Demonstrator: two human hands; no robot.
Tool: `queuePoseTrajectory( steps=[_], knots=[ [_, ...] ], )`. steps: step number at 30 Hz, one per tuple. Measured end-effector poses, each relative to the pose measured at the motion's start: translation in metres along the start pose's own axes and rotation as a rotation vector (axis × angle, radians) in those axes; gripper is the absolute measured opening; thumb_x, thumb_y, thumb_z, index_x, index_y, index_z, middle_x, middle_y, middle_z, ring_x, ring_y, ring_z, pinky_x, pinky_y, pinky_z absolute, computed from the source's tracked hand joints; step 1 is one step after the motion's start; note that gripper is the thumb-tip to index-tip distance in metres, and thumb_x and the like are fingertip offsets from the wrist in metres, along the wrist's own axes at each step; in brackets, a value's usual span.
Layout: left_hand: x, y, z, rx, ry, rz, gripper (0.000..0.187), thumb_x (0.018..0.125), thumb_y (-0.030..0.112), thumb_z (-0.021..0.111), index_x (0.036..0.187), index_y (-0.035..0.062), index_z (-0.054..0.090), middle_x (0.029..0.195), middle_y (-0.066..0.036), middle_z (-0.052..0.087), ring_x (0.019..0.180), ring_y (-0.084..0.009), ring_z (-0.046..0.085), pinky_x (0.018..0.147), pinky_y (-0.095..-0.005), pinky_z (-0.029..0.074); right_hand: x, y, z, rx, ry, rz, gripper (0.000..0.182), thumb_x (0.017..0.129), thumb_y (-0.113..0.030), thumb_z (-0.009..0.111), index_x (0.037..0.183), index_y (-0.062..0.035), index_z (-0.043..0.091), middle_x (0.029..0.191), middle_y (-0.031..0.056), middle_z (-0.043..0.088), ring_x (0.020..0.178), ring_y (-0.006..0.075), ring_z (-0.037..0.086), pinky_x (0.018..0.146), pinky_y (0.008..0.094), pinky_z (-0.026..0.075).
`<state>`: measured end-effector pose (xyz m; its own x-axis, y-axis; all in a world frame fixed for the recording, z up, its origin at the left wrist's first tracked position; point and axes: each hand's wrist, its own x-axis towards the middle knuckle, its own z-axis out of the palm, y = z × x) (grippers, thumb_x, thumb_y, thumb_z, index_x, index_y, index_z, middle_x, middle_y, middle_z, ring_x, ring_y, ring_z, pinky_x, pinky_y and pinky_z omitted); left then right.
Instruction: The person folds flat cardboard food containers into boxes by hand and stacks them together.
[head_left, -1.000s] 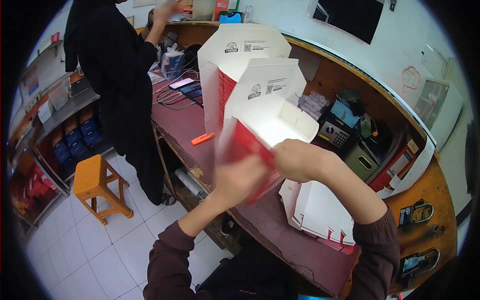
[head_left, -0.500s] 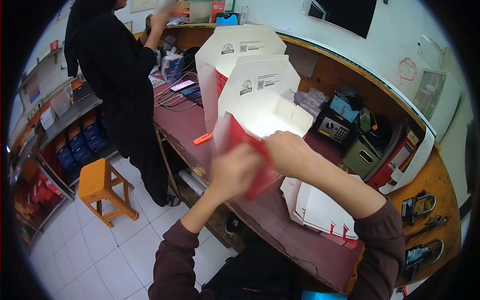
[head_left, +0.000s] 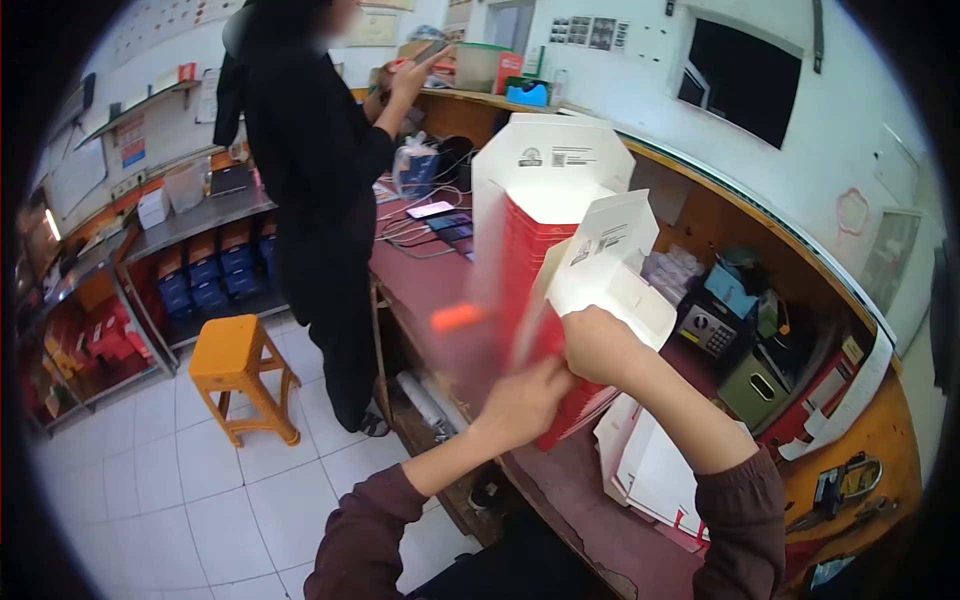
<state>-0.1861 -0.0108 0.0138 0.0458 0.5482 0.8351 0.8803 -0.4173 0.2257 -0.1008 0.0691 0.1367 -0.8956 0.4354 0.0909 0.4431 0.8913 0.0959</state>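
Observation:
In front of me is a red cardboard box (head_left: 610, 284) with a white inside and a tall printed lid flap, tilted to the right. My right hand (head_left: 607, 345) is closed on its near upper edge. Lower down, my left hand (head_left: 524, 405) pinches the red side of the same box, its fingertips partly hidden. Just behind stands a stack of nested red boxes (head_left: 540, 235), the top one with its white lid flap raised. Flat white and red box blanks (head_left: 655, 465) lie on the table to the right of my hands.
A blurred orange marker (head_left: 458, 318) is at the left of the boxes. Phones (head_left: 450, 228) and cables lie on the red tabletop (head_left: 430, 290). A small safe (head_left: 707, 330) stands at the right. Another person (head_left: 315, 190) stands near an orange stool (head_left: 238, 365).
My view has swung left and up. The held box has turned and tilted, its lid flap leaning right. My left hand, smeared earlier, now shows more clearly low on the box's side.

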Motion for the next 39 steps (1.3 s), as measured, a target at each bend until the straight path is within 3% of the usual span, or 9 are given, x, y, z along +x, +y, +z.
queuePoseTrajectory(
  steps=[2,10,13,16,21,26,32,36,39],
  knots=[
    [-0.008,-0.018,0.008,0.375,-0.077,-0.268,0.029,0.069,0.003,0.052,0.098,0.0079,0.053,0.100,-0.004,0.052,0.061,-0.0237,0.059,0.047,-0.0330,0.048,-0.007,-0.005,-0.007,-0.074,0.013,0.012,0.011,0.064,-0.006,0.061,0.071,0.0022,0.062,0.072,0.0208,0.061,0.069,0.0341,0.062,0.062,0.0384,0.052],
    [0.004,-0.014,0.020,0.452,0.060,-0.188,0.026,0.073,0.003,0.050,0.099,0.0059,0.051,0.102,-0.008,0.050,0.066,-0.0259,0.059,0.049,-0.0341,0.048,0.020,0.024,0.013,-0.148,-0.242,-0.134,0.024,0.076,-0.019,0.056,0.081,0.0034,0.064,0.082,0.0206,0.063,0.072,0.0306,0.063,0.061,0.0371,0.052],
    [-0.002,-0.012,0.023,0.324,0.078,-0.253,0.030,0.076,0.004,0.053,0.106,0.0052,0.049,0.109,-0.011,0.048,0.085,-0.0285,0.058,0.063,-0.0357,0.049,0.018,0.057,-0.010,0.519,-0.567,-0.028,0.046,0.085,-0.041,0.049,0.096,0.0014,0.063,0.087,0.0211,0.063,0.074,0.0279,0.063,0.067,0.0380,0.051],
    [-0.001,0.005,0.030,0.273,0.267,-0.189,0.035,0.079,0.007,0.054,0.113,0.0034,0.045,0.113,-0.016,0.045,0.099,-0.0335,0.051,0.076,-0.0364,0.046,0.030,0.107,-0.010,-0.101,0.268,0.316,0.055,0.084,-0.049,0.044,0.097,0.0016,0.058,0.107,0.0190,0.058,0.098,0.0307,0.055,0.080,0.0448,0.043],
    [0.019,0.010,0.033,0.205,0.192,0.009,0.077,0.065,0.044,0.070,0.122,0.0056,0.034,0.121,-0.019,0.038,0.121,-0.0461,0.025,0.098,-0.0572,0.020,0.059,0.180,0.026,0.058,-0.107,0.303,0.062,0.089,-0.051,0.030,0.111,0.0020,0.054,0.115,0.0233,0.051,0.110,0.0357,0.047,0.091,0.0410,0.037],
    [0.035,-0.005,0.041,0.168,0.228,0.064,0.076,0.052,0.045,0.078,0.106,0.0067,0.041,0.108,-0.015,0.043,0.115,-0.0431,0.032,0.097,-0.0547,0.025,0.048,0.186,0.031,0.178,-0.196,0.355,0.061,0.091,-0.048,0.028,0.109,0.0042,0.054,0.113,0.0243,0.052,0.109,0.0366,0.048,0.092,0.0399,0.036],
    [0.035,-0.008,0.038,0.164,0.313,0.085,0.051,0.050,0.032,0.080,0.078,0.0055,0.046,0.078,-0.011,0.046,0.099,-0.0387,0.046,0.087,-0.0508,0.038,0.049,0.206,0.059,-0.043,0.180,0.037,0.039,0.093,-0.035,0.030,0.102,-0.0104,0.059,0.075,0.0252,0.058,0.072,0.0407,0.058,0.067,0.0467,0.045],
    [0.027,-0.010,0.047,0.070,0.466,0.076,0.043,0.052,0.027,0.078,0.065,0.0048,0.044,0.070,-0.010,0.044,0.095,-0.0385,0.050,0.082,-0.0498,0.042,0.035,0.198,0.057,0.075,0.473,0.024,0.033,0.091,-0.022,0.034,0.088,0.0008,0.057,0.071,0.0197,0.060,0.067,0.0363,0.059,0.061,0.0428,0.045],
    [0.025,-0.009,0.042,0.112,0.424,0.045,0.041,0.054,0.028,0.078,0.069,0.0054,0.047,0.080,-0.011,0.047,0.103,-0.0374,0.047,0.088,-0.0524,0.036,0.002,0.164,0.034,0.503,0.612,0.380,0.041,0.089,-0.033,0.040,0.085,0.0007,0.063,0.075,0.0182,0.061,0.075,0.0322,0.059,0.069,0.0372,0.044]
  ],
)
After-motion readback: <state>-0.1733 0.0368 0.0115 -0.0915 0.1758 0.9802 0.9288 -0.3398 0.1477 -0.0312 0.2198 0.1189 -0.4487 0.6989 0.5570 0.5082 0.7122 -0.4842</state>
